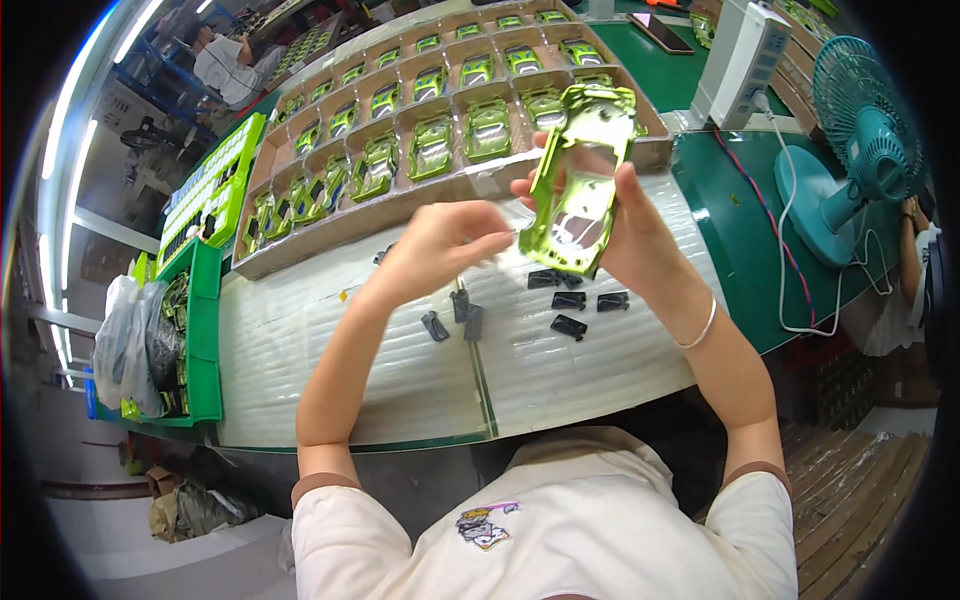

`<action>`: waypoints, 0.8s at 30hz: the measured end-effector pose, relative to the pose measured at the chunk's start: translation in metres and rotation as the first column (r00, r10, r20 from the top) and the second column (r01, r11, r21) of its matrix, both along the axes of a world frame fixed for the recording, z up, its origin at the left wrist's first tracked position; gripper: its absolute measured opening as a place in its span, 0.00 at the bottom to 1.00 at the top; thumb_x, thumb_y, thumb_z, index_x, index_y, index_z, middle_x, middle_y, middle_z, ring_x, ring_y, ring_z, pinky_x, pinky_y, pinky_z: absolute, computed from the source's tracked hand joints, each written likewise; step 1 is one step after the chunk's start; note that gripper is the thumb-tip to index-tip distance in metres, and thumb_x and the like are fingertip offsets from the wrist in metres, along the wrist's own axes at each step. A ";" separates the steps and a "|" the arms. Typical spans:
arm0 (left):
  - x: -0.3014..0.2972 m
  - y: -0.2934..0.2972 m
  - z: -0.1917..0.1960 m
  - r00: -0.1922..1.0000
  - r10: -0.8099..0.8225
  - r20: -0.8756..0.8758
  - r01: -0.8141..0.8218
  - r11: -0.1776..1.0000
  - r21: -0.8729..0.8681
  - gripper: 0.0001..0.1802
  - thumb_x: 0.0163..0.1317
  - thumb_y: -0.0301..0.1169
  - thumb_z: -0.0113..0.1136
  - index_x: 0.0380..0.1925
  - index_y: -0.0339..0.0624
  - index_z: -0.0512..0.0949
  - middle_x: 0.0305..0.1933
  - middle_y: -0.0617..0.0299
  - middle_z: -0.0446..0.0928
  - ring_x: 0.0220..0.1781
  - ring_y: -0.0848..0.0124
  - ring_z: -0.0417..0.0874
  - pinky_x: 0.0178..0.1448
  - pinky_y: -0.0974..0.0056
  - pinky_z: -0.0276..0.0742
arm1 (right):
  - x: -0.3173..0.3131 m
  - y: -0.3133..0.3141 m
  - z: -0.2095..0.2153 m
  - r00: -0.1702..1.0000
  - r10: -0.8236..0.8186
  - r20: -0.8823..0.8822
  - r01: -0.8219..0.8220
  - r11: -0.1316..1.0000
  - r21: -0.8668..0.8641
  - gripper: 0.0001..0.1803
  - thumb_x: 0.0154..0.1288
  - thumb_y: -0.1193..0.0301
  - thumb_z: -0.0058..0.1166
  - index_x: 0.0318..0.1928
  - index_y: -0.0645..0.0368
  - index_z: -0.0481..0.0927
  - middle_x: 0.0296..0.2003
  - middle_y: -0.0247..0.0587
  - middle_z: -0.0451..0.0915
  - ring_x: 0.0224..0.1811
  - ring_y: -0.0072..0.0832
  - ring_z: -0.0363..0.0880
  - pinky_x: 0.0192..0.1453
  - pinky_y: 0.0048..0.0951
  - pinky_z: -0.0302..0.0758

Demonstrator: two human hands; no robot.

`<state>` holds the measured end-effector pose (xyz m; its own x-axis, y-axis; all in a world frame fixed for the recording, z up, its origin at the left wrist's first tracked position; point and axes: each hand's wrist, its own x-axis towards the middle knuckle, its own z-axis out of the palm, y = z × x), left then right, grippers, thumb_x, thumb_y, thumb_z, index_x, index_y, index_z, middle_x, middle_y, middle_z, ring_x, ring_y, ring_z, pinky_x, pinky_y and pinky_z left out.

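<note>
My right hand (640, 235) grips a lime-green toy car body shell (582, 185), raised above the mat and tilted with its hollow inside in view. The thumb is on its right edge and fingertips show on its left. Just left of the shell is my left hand (445, 248), fingers curled in toward the thumb; anything small between them is hidden. Beneath the hands lie small black plastic parts: several in a right-hand group (568, 300) and a few in a left-hand group (466, 312).
Beyond the hands stands a divided cardboard tray (480, 180) of green car shells. A green crate (207, 345) with plastic bags is at left, beside a lime-green rack (215, 180). At right are a teal fan (870, 150), a white power strip (740, 65), cables and a phone (660, 33).
</note>
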<state>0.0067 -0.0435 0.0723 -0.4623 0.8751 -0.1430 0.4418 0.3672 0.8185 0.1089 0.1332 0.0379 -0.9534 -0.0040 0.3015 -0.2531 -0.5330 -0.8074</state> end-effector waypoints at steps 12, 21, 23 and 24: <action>-0.010 -0.037 -0.022 0.801 -0.374 -0.467 0.268 0.922 -0.278 0.12 0.39 0.25 0.65 0.24 0.41 0.72 0.26 0.59 0.72 0.32 0.61 0.75 0.36 0.60 0.67 | -0.001 -0.006 -0.005 0.990 -0.052 0.134 0.064 0.994 -0.085 0.36 0.60 0.51 0.48 0.60 0.61 0.55 0.47 0.42 0.70 0.53 0.37 0.71 0.57 0.39 0.70; -0.015 -0.024 -0.003 0.807 -0.145 -0.573 0.140 0.989 -0.053 0.07 0.44 0.24 0.61 0.24 0.42 0.74 0.23 0.61 0.75 0.28 0.60 0.77 0.33 0.60 0.71 | 0.000 -0.010 -0.010 0.977 0.007 0.212 0.011 0.996 -0.083 0.41 0.59 0.47 0.45 0.62 0.63 0.53 0.50 0.41 0.68 0.54 0.36 0.69 0.58 0.40 0.67; -0.013 -0.017 -0.008 0.755 0.075 -0.652 0.201 0.919 0.339 0.06 0.44 0.24 0.61 0.24 0.42 0.73 0.22 0.62 0.75 0.26 0.61 0.76 0.31 0.62 0.71 | -0.002 -0.011 -0.013 0.972 0.072 0.223 -0.044 0.991 -0.130 0.38 0.60 0.48 0.45 0.62 0.62 0.54 0.51 0.42 0.68 0.54 0.36 0.69 0.58 0.40 0.67; -0.009 -0.015 -0.007 0.659 0.176 -0.731 0.258 0.860 0.440 0.06 0.43 0.23 0.61 0.23 0.41 0.74 0.22 0.62 0.76 0.27 0.64 0.77 0.31 0.65 0.73 | 0.000 -0.017 -0.008 0.969 0.060 0.239 -0.022 0.987 -0.160 0.29 0.60 0.54 0.49 0.55 0.61 0.62 0.49 0.42 0.70 0.52 0.33 0.72 0.55 0.35 0.71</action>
<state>-0.0027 -0.0587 0.0655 -0.1798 0.7395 0.6487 0.9641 0.0014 0.2657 0.1087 0.1163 0.0299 -0.9980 -0.0159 0.0613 -0.0355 -0.6621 -0.7485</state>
